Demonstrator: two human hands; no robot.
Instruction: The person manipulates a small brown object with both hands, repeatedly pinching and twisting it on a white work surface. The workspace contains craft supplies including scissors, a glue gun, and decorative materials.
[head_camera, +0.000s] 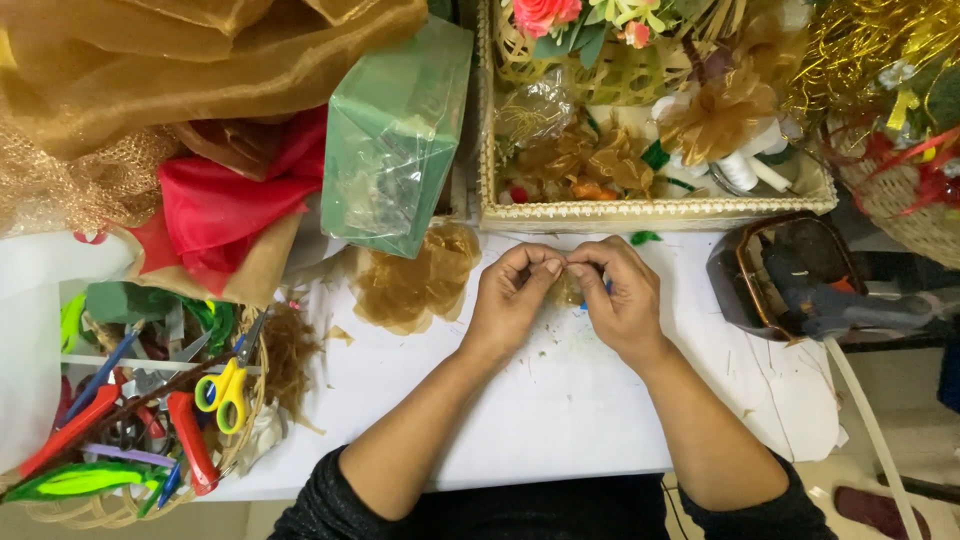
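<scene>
A white paper-covered table (560, 400) carries the work. On it lie a pile of cut gold organza pieces (415, 280), a clear plastic bag of green sheets (395, 135), a cream woven rectangular tray (650, 212), a round wicker basket of scissors and tools (130, 420), and red and gold fabric (230, 200).
</scene>
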